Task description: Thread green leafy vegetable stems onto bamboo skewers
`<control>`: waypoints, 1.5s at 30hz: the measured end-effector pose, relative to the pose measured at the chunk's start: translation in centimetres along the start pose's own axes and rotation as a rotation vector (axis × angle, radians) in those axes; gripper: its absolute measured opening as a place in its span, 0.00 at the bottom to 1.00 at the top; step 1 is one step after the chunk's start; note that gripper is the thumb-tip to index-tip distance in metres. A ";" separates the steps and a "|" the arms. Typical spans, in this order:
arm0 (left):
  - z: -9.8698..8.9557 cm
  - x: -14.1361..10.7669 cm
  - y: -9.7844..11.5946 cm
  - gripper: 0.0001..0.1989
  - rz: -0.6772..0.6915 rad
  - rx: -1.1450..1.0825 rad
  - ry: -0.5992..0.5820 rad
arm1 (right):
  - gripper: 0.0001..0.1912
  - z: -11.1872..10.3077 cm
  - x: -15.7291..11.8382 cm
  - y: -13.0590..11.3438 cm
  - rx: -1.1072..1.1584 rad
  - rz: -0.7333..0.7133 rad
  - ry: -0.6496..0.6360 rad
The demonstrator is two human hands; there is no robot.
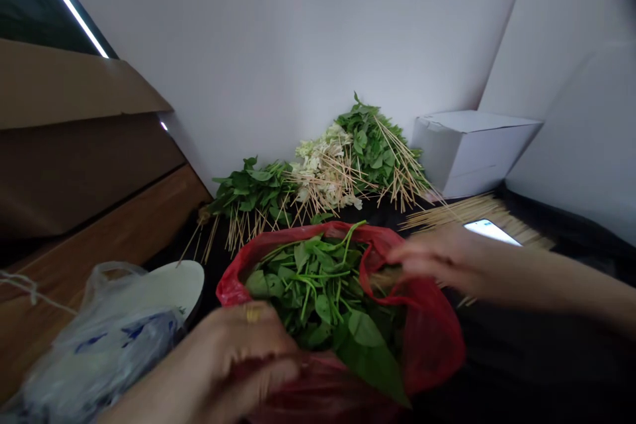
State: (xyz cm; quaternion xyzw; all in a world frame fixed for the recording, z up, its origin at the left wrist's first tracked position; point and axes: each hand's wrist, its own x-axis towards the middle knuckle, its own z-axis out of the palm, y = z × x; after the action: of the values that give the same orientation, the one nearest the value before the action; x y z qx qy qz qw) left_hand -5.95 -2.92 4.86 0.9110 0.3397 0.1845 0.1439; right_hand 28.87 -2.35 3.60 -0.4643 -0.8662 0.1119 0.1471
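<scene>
A red plastic bag stands open in front of me, filled with loose green leafy stems. My left hand, with a ring on one finger, is closed on the near left side of the bag's rim, partly smeared by motion. Across the opening, my right hand pinches the right side of the rim, where the plastic folds inward. One large leaf hangs over the near edge. The fingertips of my left hand are partly hidden by the bag and leaves.
Against the wall lie skewered green leaves, pale leafy skewers and another green skewered pile. Bare skewers and a lit phone lie right, below a white box. A white bowl and clear plastic bag are left.
</scene>
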 end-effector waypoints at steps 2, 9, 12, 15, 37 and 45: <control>-0.7 3.0 0.2 0.11 -0.040 -0.110 -0.071 | 0.21 -0.8 3.1 1.6 0.140 0.108 0.059; 3.6 14.8 -1.0 0.12 -0.155 0.140 0.027 | 0.27 1.4 10.2 4.3 0.083 0.316 0.358; 6.2 17.5 -1.8 0.12 -0.190 0.218 0.001 | 0.27 1.7 10.5 4.1 0.128 0.291 0.399; 8.0 18.6 -2.7 0.13 -0.198 0.176 -0.016 | 0.21 1.6 10.2 3.8 0.153 0.246 0.424; 7.8 8.4 -8.5 0.15 -0.534 -1.572 0.555 | 0.16 2.4 7.3 -2.2 0.099 -0.073 0.284; 8.6 7.8 -9.0 0.11 -0.562 -1.685 0.677 | 0.20 2.3 7.5 -2.1 -0.126 0.009 0.211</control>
State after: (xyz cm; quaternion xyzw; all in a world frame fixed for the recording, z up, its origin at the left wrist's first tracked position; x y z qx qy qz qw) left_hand -1.84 7.72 -4.44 0.2906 0.3252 0.5818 0.6865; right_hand 22.48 2.64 3.33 -0.4858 -0.8491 0.0082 0.2075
